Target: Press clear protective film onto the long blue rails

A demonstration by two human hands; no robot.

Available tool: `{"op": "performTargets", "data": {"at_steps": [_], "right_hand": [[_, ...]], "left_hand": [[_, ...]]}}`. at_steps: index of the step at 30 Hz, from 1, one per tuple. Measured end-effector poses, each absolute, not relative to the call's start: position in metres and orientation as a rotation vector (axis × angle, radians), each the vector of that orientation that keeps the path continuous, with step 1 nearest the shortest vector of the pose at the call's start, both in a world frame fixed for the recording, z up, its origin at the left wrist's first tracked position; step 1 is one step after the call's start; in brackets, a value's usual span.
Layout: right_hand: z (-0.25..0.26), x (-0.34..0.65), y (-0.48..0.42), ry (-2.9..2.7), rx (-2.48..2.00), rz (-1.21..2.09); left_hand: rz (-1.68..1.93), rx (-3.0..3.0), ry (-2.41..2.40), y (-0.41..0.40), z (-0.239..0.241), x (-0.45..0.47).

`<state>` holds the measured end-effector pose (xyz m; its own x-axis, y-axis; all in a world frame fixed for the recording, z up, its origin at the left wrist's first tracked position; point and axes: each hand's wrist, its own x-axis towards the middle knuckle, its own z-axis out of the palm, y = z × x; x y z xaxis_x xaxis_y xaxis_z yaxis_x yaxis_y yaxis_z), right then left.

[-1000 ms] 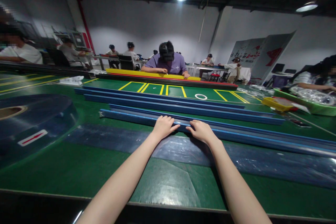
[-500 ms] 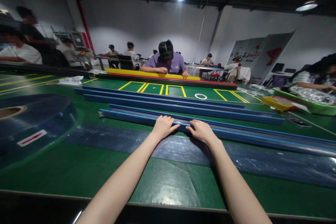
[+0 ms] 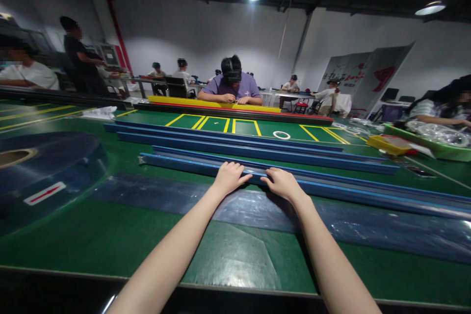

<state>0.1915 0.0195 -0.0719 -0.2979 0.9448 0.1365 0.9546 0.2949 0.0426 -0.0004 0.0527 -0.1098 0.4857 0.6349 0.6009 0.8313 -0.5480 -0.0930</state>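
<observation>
A long blue channel strip (image 3: pixel 353 190) lies across the green table in front of me. My left hand (image 3: pixel 230 176) is closed over its near wall, fingers bent into the channel and thumb along the near side. Close to its right, my right hand (image 3: pixel 281 182) grips the same strip in a mirrored way, the two thumbs almost meeting. The fingertips of both hands are partly hidden inside the channel. Under my wrists runs a flat band of clear bluish plastic film (image 3: pixel 253 206). Beyond the gripped strip lie further blue channel strips (image 3: pixel 257 149), roughly parallel.
A big roll of clear film (image 3: pixel 69 171) with a red arrow label sits at left. Farther off are a white ring (image 3: pixel 281 135), yellow and black strips (image 3: pixel 217 104), a yellow tray (image 3: pixel 388 145), a green tray (image 3: pixel 441 149) and a phone (image 3: pixel 419 171). A co-worker (image 3: pixel 235 83) sits opposite.
My hands and the blue strip have stayed put. Opposite, the co-worker's hands have come closer together. A standing person at the far left has moved to the right.
</observation>
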Motion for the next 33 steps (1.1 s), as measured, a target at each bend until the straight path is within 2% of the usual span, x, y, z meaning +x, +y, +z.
{"op": "performTargets", "data": {"at_steps": [33], "right_hand": [[-0.0714, 0.1904, 0.0191, -2.456, -1.817, -0.186]], "left_hand": [[-0.728, -2.352, -1.223, 0.0527, -0.1096, -0.0006]]}}
